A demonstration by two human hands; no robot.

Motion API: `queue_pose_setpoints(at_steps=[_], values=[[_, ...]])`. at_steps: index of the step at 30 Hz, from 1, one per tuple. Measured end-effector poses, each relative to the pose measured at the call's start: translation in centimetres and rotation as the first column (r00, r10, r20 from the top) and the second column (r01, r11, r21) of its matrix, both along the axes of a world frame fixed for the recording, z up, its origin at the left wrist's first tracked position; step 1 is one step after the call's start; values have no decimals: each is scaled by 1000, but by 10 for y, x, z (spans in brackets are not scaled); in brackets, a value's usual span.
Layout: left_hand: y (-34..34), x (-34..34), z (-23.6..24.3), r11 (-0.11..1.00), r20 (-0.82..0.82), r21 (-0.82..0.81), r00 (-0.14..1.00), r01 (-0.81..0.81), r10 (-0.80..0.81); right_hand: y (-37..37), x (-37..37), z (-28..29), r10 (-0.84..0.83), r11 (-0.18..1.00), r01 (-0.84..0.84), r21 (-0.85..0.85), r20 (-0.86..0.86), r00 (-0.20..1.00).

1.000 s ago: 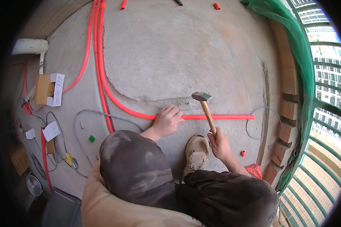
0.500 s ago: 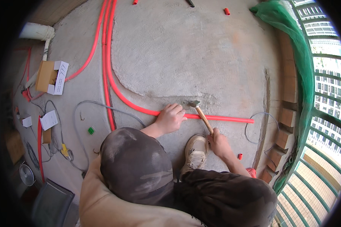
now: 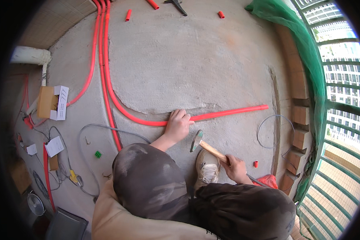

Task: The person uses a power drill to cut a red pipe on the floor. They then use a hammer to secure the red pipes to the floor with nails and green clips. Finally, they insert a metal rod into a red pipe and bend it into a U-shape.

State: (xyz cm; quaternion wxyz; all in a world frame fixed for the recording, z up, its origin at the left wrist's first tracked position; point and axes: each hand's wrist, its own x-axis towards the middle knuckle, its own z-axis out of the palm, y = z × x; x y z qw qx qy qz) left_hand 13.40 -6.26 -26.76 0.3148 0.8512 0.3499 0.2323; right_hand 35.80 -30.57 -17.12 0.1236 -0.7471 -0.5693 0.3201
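Observation:
My left hand (image 3: 177,128) grips the red conduit (image 3: 228,113), which curves along a rough channel (image 3: 209,106) in the concrete floor and runs out to the right. Some of its fingertips are hidden behind the pipe. My right hand (image 3: 236,170) is closed round the wooden handle of a hammer (image 3: 214,150); the metal head is held low, just above my beige shoe (image 3: 207,170) and below the conduit. A short red coupling (image 3: 256,164) lies to the right of that hand.
A cardboard box (image 3: 48,104), grey cable (image 3: 80,134) and small green block (image 3: 98,154) lie left. More red conduits (image 3: 94,52) run toward the far wall. Stepped bricks (image 3: 300,116), green netting (image 3: 308,56) and a railing (image 3: 340,156) border the right; short pipe pieces (image 3: 128,15) lie ahead.
The hammer has dropped toward my shoe and right knee. The conduit's right end has swung away from me, up the picture toward the channel, with my left hand on it.

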Motion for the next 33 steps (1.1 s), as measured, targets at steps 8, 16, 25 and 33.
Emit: queue_pose_setpoints(at_steps=[8,16,25,33], values=[[9,-23,8,962,-87,194,980,193,-179,20,12,-7,93,988,-112,108,162,982],[-17,-92,20,958,-161,286,986,19,28,69,-12,-1,313,950,-312,-25,128,941],[18,-337,47,306,-279,450,193,-839,941,89,-35,1,224,971,-211,-110,121,967],[12,-406,0,225,-353,171,154,-959,923,118,-55,-6,213,975,-220,26,161,964]])
